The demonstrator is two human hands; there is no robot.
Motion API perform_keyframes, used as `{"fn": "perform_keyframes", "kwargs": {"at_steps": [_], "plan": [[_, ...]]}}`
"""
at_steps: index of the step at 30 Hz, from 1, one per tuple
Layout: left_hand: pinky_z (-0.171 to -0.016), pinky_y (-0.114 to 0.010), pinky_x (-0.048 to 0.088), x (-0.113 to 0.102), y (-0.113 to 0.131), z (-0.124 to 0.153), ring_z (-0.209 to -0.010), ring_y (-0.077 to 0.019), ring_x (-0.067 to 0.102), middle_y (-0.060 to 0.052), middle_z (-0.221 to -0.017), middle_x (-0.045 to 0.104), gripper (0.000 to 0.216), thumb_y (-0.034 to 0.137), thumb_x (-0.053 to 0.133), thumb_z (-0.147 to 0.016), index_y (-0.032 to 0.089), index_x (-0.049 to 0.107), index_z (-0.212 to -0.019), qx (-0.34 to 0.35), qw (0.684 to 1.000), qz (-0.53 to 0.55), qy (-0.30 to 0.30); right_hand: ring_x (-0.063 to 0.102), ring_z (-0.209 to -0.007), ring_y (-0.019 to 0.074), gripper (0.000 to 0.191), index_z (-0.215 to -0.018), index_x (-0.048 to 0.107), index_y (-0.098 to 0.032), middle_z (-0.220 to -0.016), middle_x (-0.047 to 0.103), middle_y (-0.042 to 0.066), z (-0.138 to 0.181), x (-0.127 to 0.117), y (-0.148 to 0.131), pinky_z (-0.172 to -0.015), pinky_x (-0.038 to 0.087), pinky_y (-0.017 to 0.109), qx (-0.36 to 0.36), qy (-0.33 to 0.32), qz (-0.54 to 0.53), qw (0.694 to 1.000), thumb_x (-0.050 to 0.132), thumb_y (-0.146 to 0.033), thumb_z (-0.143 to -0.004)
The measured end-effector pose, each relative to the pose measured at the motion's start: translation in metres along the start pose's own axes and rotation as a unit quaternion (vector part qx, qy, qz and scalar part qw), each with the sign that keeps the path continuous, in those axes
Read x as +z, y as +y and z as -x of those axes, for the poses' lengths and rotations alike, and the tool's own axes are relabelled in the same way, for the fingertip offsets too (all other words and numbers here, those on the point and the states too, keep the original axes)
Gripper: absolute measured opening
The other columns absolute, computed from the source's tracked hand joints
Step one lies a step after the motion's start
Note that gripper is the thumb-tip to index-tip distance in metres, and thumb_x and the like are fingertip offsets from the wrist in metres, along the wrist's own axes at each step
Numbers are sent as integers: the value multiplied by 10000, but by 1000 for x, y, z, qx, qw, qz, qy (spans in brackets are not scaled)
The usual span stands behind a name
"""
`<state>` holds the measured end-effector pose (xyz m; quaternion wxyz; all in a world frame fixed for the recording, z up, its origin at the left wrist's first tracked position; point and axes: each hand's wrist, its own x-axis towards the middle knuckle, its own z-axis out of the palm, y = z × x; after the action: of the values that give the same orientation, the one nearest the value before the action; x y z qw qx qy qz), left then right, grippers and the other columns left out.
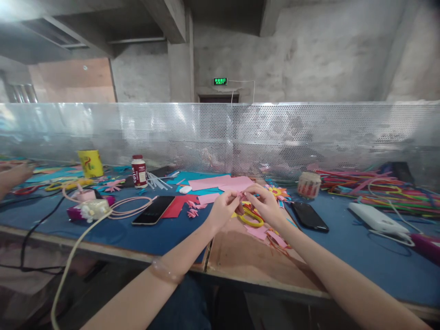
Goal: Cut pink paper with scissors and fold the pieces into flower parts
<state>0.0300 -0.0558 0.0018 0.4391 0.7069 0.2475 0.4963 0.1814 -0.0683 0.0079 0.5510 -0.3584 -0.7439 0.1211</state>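
My left hand (222,210) and my right hand (264,201) meet above the table's middle, fingers pinched together on a small pink paper piece (241,198) held between them. Just below the hands lie yellow-handled scissors (250,216) and pink paper scraps (258,231) on a brown board (240,256). Pink paper sheets (223,182) lie just beyond the hands. A paper flower (277,191) sits right of my right hand.
A black phone (153,210) and red paper lie left of the hands, another phone (308,215) to the right. A bottle (139,171), yellow can (90,163), white power bank (377,218), cables and coloured strips (378,185) crowd the blue table. A perforated screen (220,133) backs it. Another person's hand (13,176) shows at far left.
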Motion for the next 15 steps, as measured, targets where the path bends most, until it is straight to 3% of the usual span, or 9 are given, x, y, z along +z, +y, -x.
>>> {"fn": "perform_keyframes", "kwargs": {"at_steps": [8,15], "plan": [[-545,-230,469,-2,-5,-3,-554,-125,591,11,-583,591,168,336,487,-808,169,473,-800,19,1000,-2,-3,530,-601,130,180,-720,599,-182,-675,589,7,-2,-1,-5,-538,424,247,100,-21,-77,992,559,-357,-738],[-462,-198,439,-4,-7,-4,-605,-137,614,-17,-676,627,140,302,481,-806,165,503,-830,3,1000,-16,-4,518,-569,111,196,-761,592,-176,-662,582,3,-2,-2,1,-516,428,232,111,-48,-79,990,560,-368,-742]]}}
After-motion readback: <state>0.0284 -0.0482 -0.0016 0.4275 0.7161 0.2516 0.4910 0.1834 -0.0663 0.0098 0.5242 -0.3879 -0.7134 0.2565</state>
